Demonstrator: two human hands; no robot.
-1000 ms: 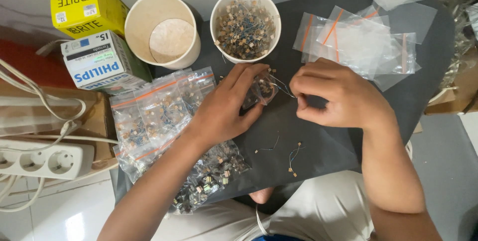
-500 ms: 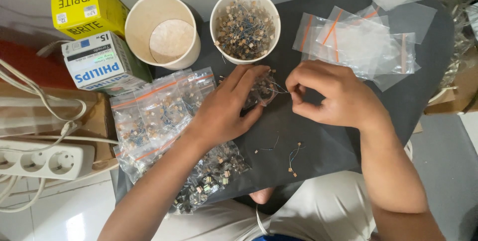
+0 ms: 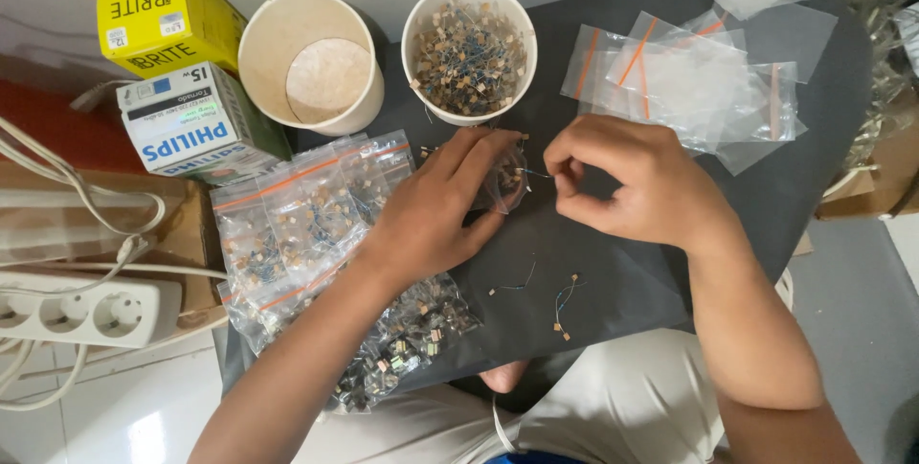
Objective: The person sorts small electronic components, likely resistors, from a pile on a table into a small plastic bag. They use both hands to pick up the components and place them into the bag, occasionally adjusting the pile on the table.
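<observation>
My left hand [image 3: 436, 205] lies flat on a dark mat [image 3: 613, 282] and pins a small clear bag [image 3: 509, 180] of tiny wired parts under its fingers. To the right of the bag's mouth, my right hand [image 3: 627, 181] pinches a thin wired part [image 3: 534, 173] between thumb and fingers. A paper cup [image 3: 469, 47] full of the same small parts stands just beyond both hands. Loose wired parts [image 3: 563, 301] lie on the mat below my right hand.
An empty paper cup [image 3: 311, 57] stands left of the full one. Filled clear bags [image 3: 297, 215] lie at left, with more [image 3: 402, 339] near my left forearm. Empty bags [image 3: 689, 81] lie at back right. Two boxes [image 3: 182, 71] and a power strip [image 3: 86, 311] sit at far left.
My right hand has shifted slightly left and closer to the bag's mouth, fingers curling tighter on the wired part. My left hand stays on the bag.
</observation>
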